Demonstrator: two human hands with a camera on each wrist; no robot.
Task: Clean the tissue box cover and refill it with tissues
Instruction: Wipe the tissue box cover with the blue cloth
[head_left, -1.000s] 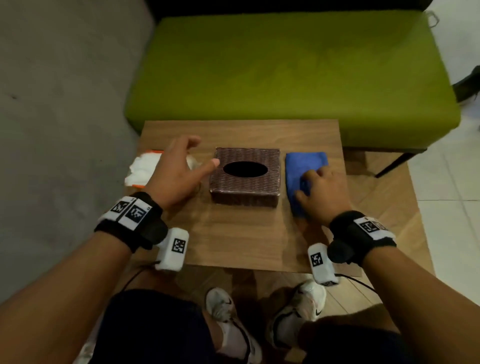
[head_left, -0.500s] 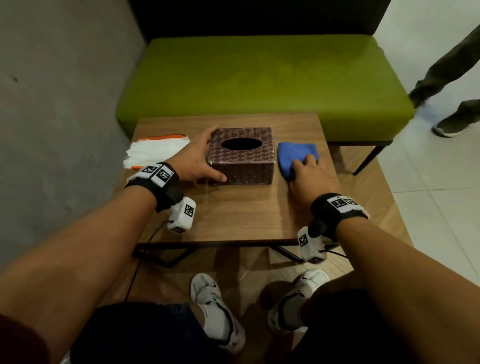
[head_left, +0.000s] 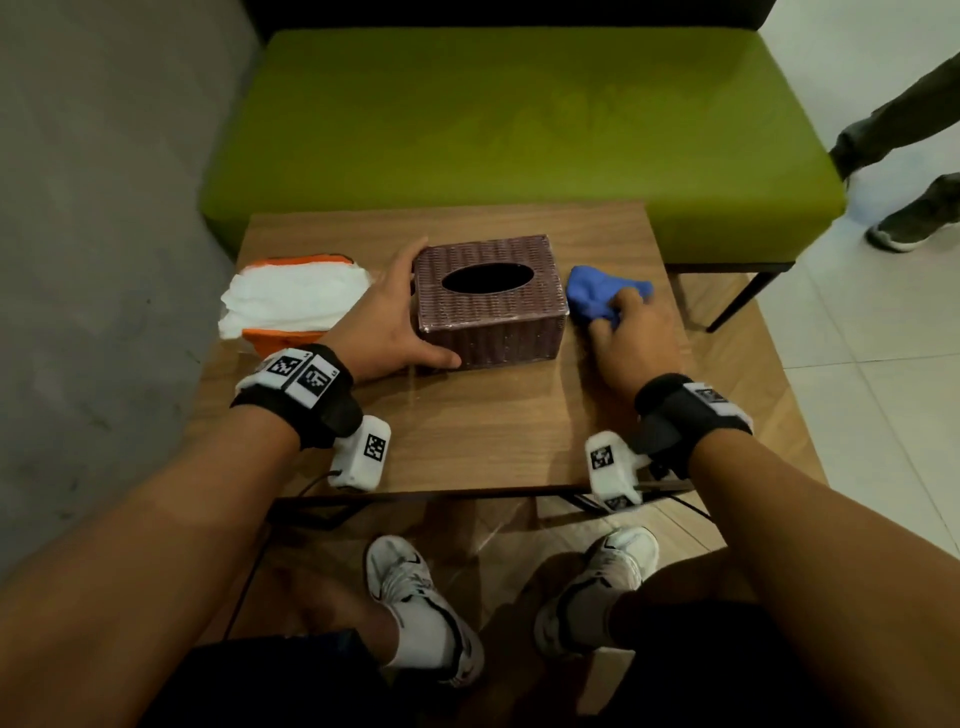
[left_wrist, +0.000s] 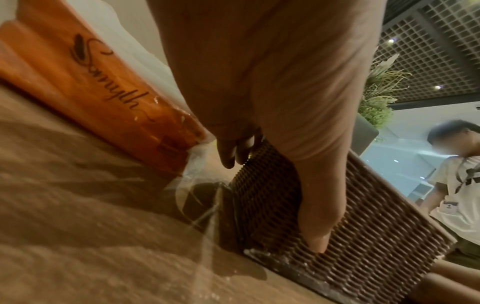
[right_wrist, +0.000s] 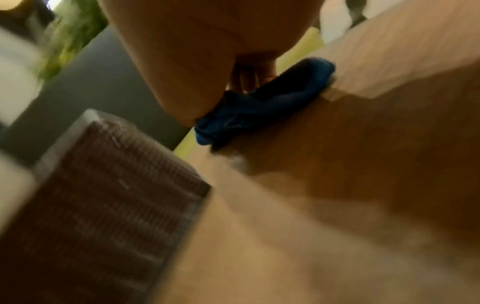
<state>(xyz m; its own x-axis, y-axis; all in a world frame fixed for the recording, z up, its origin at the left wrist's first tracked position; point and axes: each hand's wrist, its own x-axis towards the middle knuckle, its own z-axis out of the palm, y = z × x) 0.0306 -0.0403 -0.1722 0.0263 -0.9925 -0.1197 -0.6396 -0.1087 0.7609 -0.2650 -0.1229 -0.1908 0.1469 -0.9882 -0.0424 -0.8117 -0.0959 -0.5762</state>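
A brown woven tissue box cover (head_left: 493, 301) (left_wrist: 358, 222) (right_wrist: 98, 205) with a dark oval slot stands on the wooden table (head_left: 467, 431). My left hand (head_left: 395, 322) (left_wrist: 285, 102) grips its left end, thumb along the front face and fingers behind the far corner. Right of the cover, my right hand (head_left: 623, 327) (right_wrist: 197, 67) bunches up and pinches a blue cloth (head_left: 597, 293) (right_wrist: 262, 107) on the tabletop. A pack of white tissues (head_left: 291, 299) in an orange wrapper (left_wrist: 98, 86) lies left of the cover.
A green bench (head_left: 519, 124) runs along the table's far edge. A grey wall (head_left: 104, 208) is on the left. Another person's legs (head_left: 904, 171) stand on the tiled floor at the right. My shoes (head_left: 415, 608) are under the near table edge.
My left hand closed round the cover's left end. My right hand went from lying on the folded blue cloth to gathering it into a bunch. The camera view pulled back.
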